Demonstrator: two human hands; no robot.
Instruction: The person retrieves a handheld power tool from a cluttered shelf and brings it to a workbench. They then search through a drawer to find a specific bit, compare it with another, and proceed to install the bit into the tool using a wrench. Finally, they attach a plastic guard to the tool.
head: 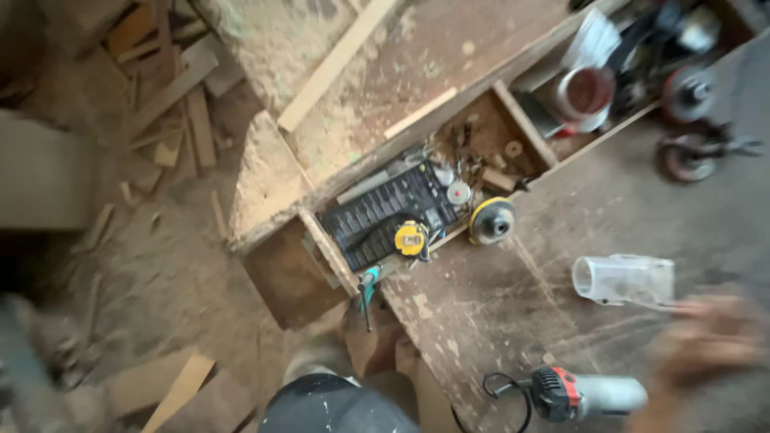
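The right hand (710, 341) is blurred over the desk (513, 297), just beside a clear plastic guard (624, 281) — whether its fingers are spread or closed cannot be told. The left hand is out of view. A power tool (589, 394) lies near the desk edge — a careless sweep could likely knock it off.

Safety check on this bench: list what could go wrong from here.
1. The right hand is blurred beside the clear plastic guard; it might knock it along the workbench.
2. The power tool lies near the bench's front edge with its cord looped there; a snag could pull it off.
3. Wood offcuts litter the floor, a likely trip hazard.
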